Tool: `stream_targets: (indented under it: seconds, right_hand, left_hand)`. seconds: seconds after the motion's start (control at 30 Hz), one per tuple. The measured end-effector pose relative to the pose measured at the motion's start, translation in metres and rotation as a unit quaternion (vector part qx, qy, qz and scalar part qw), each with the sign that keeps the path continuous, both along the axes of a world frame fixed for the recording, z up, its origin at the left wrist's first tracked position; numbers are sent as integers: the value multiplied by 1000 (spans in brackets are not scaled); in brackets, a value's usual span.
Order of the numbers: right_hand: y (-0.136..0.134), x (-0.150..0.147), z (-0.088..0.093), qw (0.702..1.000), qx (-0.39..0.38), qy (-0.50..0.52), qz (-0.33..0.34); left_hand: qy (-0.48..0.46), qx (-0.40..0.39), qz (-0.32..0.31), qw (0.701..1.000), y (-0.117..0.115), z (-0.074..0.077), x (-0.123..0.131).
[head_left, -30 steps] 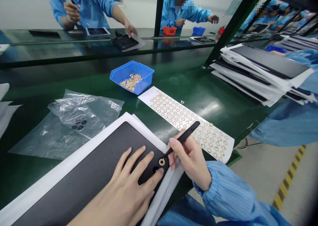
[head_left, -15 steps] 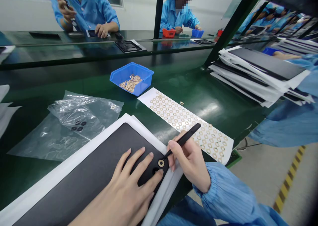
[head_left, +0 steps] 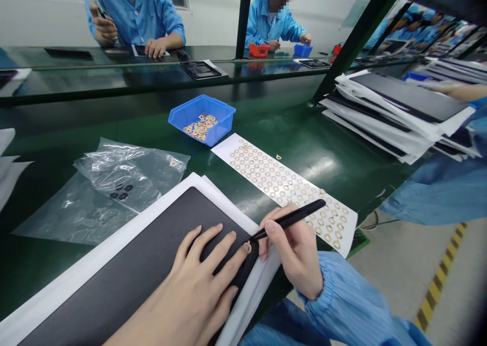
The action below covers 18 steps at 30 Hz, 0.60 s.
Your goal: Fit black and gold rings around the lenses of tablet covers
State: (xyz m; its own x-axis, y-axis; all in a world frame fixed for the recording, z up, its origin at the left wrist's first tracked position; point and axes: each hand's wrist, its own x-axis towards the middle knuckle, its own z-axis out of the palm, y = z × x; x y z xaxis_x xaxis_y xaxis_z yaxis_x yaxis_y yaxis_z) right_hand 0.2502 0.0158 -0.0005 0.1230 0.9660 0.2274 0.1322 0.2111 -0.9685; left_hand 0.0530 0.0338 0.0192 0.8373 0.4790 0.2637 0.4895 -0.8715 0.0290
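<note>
My left hand lies with spread fingers on a flat black panel, its index fingertip touching a small tan ring near the panel's corner. In my right hand is a pair of black tweezers, held like a pen, the tips at the ring's upper edge. White wrapping sheets lie under the panel. Beyond the right hand rests a white sheet bearing rows of similar tan rings.
A blue bin of loose rings stands farther back. Clear plastic bags with some black round pieces lie to the left. A stack of wrapped panels sits at right, near a co-worker's sleeve. Other people sit across the bench.
My left index finger has moved up onto the ring, covering part of it. The tweezers have tilted lower, their back end swinging right. A co-worker's arm at right has shifted.
</note>
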Motion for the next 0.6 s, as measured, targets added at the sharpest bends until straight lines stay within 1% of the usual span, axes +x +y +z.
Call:
stream_targets:
  seconds: [0.2,0.33,0.43,0.5,0.6]
  right_hand:
    - [0,0,0,1000,1,1,-2]
    - [-1,-1,0,1000,19,0,-9]
    - [-1,-1,-1,1000,20,-9,-1]
    - [-1,-1,-1,1000,18,-17,5]
    - [-1,0,-1,999,35,-32,8]
  left_hand:
    - [5,-37,44,998,-2,-7,5]
    - [-18,-32,46,998,-2,-11,5]
    - [-21,-30,50,998,-2,-11,5]
    - [-18,-36,50,998,-2,-10,6]
    - [-19,-51,48,997,-3,-9,6]
